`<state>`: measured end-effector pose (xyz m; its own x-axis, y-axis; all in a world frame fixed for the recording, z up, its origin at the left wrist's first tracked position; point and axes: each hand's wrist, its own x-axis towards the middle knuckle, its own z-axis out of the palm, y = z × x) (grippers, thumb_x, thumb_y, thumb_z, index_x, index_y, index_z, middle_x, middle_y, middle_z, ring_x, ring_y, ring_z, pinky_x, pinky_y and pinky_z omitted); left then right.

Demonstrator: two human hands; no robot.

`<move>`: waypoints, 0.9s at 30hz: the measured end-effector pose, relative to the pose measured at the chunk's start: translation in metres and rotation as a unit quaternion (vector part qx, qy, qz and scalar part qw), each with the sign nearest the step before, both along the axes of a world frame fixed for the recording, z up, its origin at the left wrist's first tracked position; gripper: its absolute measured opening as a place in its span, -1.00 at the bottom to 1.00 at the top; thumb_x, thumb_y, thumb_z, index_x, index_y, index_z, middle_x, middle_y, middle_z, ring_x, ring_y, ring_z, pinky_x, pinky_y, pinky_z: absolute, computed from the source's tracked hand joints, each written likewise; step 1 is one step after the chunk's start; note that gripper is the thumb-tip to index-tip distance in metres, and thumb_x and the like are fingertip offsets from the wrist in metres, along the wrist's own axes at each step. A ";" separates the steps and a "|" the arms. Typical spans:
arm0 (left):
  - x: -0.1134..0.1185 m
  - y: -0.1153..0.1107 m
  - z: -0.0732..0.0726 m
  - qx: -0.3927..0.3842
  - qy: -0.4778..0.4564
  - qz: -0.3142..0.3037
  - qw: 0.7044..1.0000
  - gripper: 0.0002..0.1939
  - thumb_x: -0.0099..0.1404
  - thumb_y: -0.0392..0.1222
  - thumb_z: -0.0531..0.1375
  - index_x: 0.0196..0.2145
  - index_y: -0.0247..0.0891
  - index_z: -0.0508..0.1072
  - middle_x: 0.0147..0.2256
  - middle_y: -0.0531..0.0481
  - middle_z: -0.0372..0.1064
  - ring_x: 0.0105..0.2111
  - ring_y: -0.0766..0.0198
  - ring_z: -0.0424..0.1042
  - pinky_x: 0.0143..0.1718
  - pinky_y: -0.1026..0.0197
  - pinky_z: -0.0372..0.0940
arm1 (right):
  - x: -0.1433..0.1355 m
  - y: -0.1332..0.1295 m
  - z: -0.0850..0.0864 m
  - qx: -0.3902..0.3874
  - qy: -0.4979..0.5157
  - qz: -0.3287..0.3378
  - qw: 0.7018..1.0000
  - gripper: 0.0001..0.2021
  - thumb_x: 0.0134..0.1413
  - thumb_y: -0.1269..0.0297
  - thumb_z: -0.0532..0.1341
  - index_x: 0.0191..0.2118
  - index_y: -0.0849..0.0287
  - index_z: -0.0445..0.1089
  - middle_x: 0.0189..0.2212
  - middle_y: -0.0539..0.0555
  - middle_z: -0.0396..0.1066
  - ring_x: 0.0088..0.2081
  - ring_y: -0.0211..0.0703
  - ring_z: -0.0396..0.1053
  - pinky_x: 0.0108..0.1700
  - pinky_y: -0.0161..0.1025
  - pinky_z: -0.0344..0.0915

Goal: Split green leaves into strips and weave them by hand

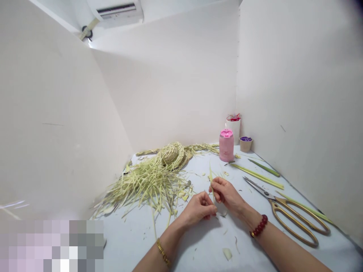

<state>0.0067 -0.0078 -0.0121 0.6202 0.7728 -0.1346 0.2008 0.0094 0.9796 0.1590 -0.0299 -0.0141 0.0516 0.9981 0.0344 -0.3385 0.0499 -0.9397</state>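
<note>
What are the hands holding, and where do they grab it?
Both hands pinch one thin pale-green leaf strip. The left hand and the right hand grip its lower end between fingertips, and the top sticks up free.

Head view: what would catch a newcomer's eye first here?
Mid-table, the left hand and right hand pinch a thin pale leaf strip between them. Left of them sprawls a heap of straw strips around a woven piece. Big gold-handled scissors lie at right, with a pink jar behind.
</note>
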 end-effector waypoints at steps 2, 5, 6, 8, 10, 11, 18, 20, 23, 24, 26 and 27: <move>-0.002 0.003 0.004 0.026 0.002 0.027 0.999 -0.76 0.04 -0.09 0.26 -0.45 -0.26 0.30 -0.60 0.09 0.32 -0.64 0.42 0.22 -0.61 0.36 0.08 | -0.005 -0.002 0.000 -0.003 -0.023 0.009 1.000 -0.70 -0.04 0.04 0.26 -0.46 0.15 0.24 -0.67 -0.15 0.21 -0.71 -0.43 -0.02 -0.64 -0.39 -0.09; -0.006 0.010 0.010 0.096 -0.044 0.138 0.985 -0.69 0.17 0.03 0.16 -0.30 -0.29 0.41 -0.41 -0.02 0.40 -0.55 0.38 0.26 -0.60 0.34 0.11 | -0.012 -0.005 -0.001 -0.011 -0.077 0.033 0.996 -0.69 -0.04 0.02 0.24 -0.48 0.14 0.21 -0.67 -0.16 0.17 -0.71 -0.44 -0.07 -0.66 -0.39 -0.13; -0.007 0.012 0.011 0.107 -0.067 0.159 0.979 -0.65 0.19 0.05 0.14 -0.23 -0.29 0.44 -0.33 -0.05 0.42 -0.51 0.38 0.26 -0.58 0.34 0.12 | -0.014 -0.006 -0.002 -0.011 -0.096 0.043 0.994 -0.69 -0.03 0.02 0.22 -0.50 0.14 0.20 -0.68 -0.17 0.13 -0.71 -0.44 -0.07 -0.66 -0.39 -0.14; -0.009 0.015 0.013 0.107 -0.104 0.170 0.974 -0.62 0.19 0.06 0.15 -0.19 -0.29 0.46 -0.28 -0.07 0.43 -0.50 0.39 0.25 -0.55 0.33 0.12 | -0.019 -0.009 -0.002 -0.016 -0.119 0.063 0.991 -0.70 0.00 0.03 0.19 -0.50 0.14 0.18 -0.69 -0.17 0.09 -0.70 -0.43 -0.08 -0.66 -0.39 -0.16; -0.009 0.017 0.013 0.092 -0.129 0.170 0.972 -0.64 0.16 0.06 0.19 -0.27 -0.31 0.49 -0.31 -0.06 0.43 -0.54 0.43 0.19 -0.56 0.33 0.08 | -0.022 -0.011 -0.002 -0.022 -0.124 0.073 0.989 -0.72 0.02 0.04 0.17 -0.48 0.13 0.18 -0.69 -0.18 0.06 -0.70 -0.42 -0.12 -0.66 -0.38 -0.20; -0.010 0.017 0.012 0.082 -0.138 0.175 0.971 -0.64 0.14 0.07 0.21 -0.32 -0.32 0.49 -0.34 -0.05 0.43 -0.57 0.45 0.15 -0.56 0.33 0.05 | -0.023 -0.012 -0.001 -0.023 -0.129 0.073 0.989 -0.73 0.02 0.04 0.17 -0.47 0.13 0.19 -0.69 -0.19 0.04 -0.69 -0.42 -0.14 -0.66 -0.37 -0.21; -0.013 0.026 0.004 0.002 -0.171 0.243 0.955 -0.59 -0.01 0.12 0.33 -0.48 -0.33 0.44 -0.64 0.16 0.13 -0.64 0.48 0.03 -0.58 0.35 -0.05 | -0.023 -0.009 -0.007 0.030 -0.242 0.059 0.968 -0.77 0.00 0.18 0.19 -0.55 0.12 0.19 -0.72 -0.16 0.03 -0.63 -0.35 -0.03 -0.56 -0.33 -0.07; -0.014 0.028 0.002 -0.016 -0.203 0.266 0.942 -0.60 -0.02 0.09 0.35 -0.48 -0.32 0.41 -0.57 0.12 0.24 -0.60 0.48 0.12 -0.54 0.37 0.05 | -0.024 -0.008 -0.010 0.053 -0.289 0.061 0.954 -0.79 0.03 0.22 0.14 -0.56 0.14 0.25 -0.70 -0.13 0.10 -0.60 -0.32 0.04 -0.51 -0.33 -0.01; -0.015 0.030 0.001 -0.061 -0.274 0.274 0.920 -0.65 0.00 0.01 0.37 -0.46 -0.30 0.36 -0.40 0.01 0.39 -0.45 0.42 0.33 -0.38 0.36 0.24 | -0.025 -0.009 -0.011 0.092 -0.350 0.054 0.931 -0.80 0.07 0.28 0.07 -0.49 0.15 0.37 -0.60 -0.06 0.28 -0.51 -0.26 0.18 -0.41 -0.31 0.08; -0.016 0.031 0.001 -0.086 -0.297 0.272 0.911 -0.68 0.03 -0.03 0.36 -0.44 -0.30 0.36 -0.38 -0.01 0.40 -0.42 0.39 0.37 -0.34 0.34 0.28 | -0.024 -0.008 -0.010 0.098 -0.364 0.054 0.925 -0.79 0.07 0.28 0.06 -0.49 0.15 0.38 -0.58 -0.05 0.31 -0.49 -0.25 0.20 -0.39 -0.30 0.09; -0.018 0.033 0.003 -0.137 -0.331 0.276 0.892 -0.75 0.10 -0.13 0.33 -0.37 -0.30 0.35 -0.43 0.01 0.37 -0.45 0.41 0.38 -0.37 0.35 0.30 | -0.018 -0.006 -0.010 0.092 -0.388 0.045 0.916 -0.76 0.07 0.26 0.07 -0.55 0.15 0.35 -0.61 -0.05 0.29 -0.51 -0.23 0.19 -0.40 -0.29 0.07; -0.018 0.035 0.003 -0.152 -0.340 0.283 0.884 -0.78 0.13 -0.18 0.30 -0.35 -0.30 0.34 -0.48 0.05 0.33 -0.51 0.45 0.34 -0.43 0.38 0.27 | -0.012 -0.003 -0.011 0.082 -0.401 0.024 0.912 -0.74 0.06 0.24 0.08 -0.59 0.15 0.32 -0.64 -0.05 0.26 -0.52 -0.23 0.18 -0.42 -0.28 0.05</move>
